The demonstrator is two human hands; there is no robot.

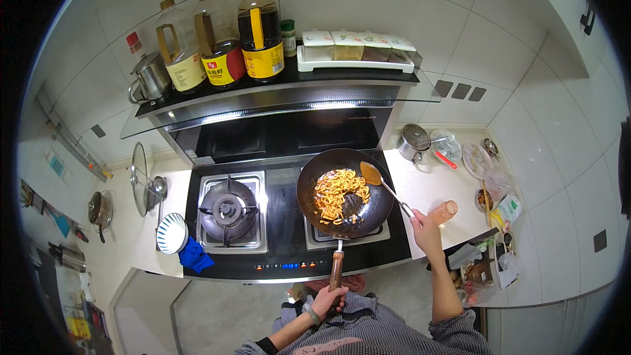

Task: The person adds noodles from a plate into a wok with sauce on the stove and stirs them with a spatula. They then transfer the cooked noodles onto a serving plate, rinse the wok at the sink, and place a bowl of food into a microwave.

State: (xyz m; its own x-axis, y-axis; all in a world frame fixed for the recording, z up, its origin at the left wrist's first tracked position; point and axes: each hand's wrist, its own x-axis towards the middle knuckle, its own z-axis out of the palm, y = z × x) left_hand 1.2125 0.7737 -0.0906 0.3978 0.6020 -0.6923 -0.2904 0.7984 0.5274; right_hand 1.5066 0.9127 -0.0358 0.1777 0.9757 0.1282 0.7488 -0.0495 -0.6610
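Note:
A dark wok [315, 222] sits on the right burner of the black gas stove. In it lie glossy, sauce-coated strips of food [335, 192], mostly left of the wok's middle. My left hand [331, 301] is closed around the wok's wooden handle [336, 268]. In my right hand [423, 227] is the metal handle of a spatula with a brown blade [370, 173]. The blade rests over the wok's upper right wall, apart from most of the food. Just beyond my right hand an orange-pink tumbler [443, 212] stands on the counter.
The left burner [227, 209] bears nothing. Beside it are a striped bowl [172, 233], a blue cloth [195, 255], a ladle [159, 187] and a glass lid [139, 177]. A lidded metal pot [414, 142] stands right. Large sauce bottles [261, 29] and a spice box [356, 61] line the hood shelf.

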